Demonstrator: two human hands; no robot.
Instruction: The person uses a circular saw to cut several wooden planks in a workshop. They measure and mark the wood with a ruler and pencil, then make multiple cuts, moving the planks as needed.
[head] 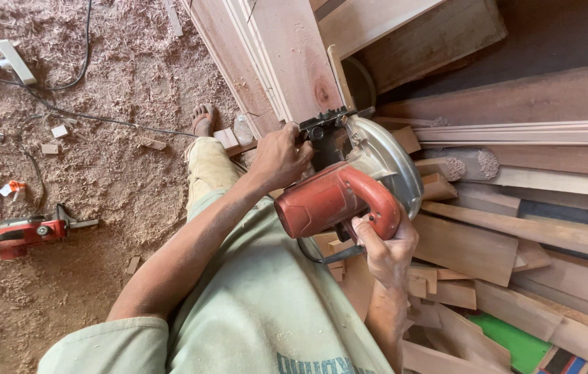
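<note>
A red circular saw (332,197) with a silver blade guard (387,163) is held over a stack of wooden boards. My right hand (385,248) grips the saw's red rear handle from below. My left hand (280,158) is closed on the black front part of the saw, beside a reddish wooden plank (287,55) that runs away from me. The saw's blade is hidden by the guard.
Several planks and offcuts (515,228) are piled at the right, with a green piece (515,339) low down. Sawdust covers the floor (114,159). A second red power tool (24,233) lies at left, a white power strip (13,61) and cables beyond. My sandalled foot (203,119) shows.
</note>
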